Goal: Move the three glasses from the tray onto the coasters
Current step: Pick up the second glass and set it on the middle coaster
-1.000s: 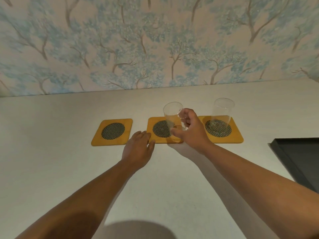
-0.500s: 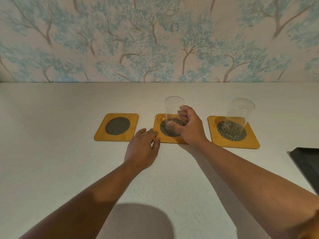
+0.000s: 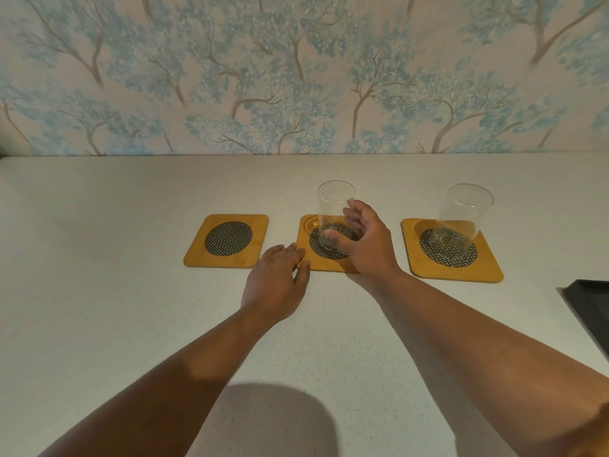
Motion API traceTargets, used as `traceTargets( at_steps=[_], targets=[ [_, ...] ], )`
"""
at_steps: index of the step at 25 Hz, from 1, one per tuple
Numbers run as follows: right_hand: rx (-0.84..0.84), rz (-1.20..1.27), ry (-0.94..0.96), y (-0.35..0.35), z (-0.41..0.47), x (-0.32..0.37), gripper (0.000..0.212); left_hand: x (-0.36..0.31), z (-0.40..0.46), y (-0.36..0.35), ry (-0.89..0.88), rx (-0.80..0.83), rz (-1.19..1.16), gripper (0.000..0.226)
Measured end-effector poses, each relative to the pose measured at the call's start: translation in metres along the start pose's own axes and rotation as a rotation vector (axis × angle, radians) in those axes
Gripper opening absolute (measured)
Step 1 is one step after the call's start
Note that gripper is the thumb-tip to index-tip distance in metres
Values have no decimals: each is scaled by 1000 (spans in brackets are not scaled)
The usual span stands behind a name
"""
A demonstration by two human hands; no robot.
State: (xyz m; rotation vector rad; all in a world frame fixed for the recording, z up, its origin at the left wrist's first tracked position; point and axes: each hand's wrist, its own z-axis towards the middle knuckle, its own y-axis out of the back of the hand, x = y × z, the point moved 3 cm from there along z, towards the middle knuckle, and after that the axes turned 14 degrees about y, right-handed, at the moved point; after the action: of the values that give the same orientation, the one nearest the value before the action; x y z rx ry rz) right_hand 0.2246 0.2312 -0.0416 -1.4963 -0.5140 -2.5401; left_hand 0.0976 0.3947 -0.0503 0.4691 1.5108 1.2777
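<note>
Three yellow square coasters with dark woven centres lie in a row on the pale counter. The left coaster is bare. A clear glass stands upright on the middle coaster. My right hand curves around that glass's right side and front, fingers loosened and apart. A second clear glass stands on the right coaster. My left hand rests palm down on the counter, fingertips touching the middle coaster's front left corner. No third glass is in view.
A dark tray's corner shows at the right edge, its contents out of view. A wall with blue tree wallpaper rises behind the counter. My shadow falls on the near counter.
The glass in my right hand came down from a tilted hold onto the middle coaster. My right fingers have loosened from it. My left hand stayed at the coaster's corner.
</note>
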Motion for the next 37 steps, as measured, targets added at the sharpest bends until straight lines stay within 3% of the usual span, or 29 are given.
traceTargets(
  at_steps=[27,37],
  targets=[
    [-9,-72,-6,-1,-5,10,86,-3,0,2,-16,6,22,46],
    [-44,-291,82,1,-18,22,105,-5,-1,2,-10,-29,36,52]
  ],
)
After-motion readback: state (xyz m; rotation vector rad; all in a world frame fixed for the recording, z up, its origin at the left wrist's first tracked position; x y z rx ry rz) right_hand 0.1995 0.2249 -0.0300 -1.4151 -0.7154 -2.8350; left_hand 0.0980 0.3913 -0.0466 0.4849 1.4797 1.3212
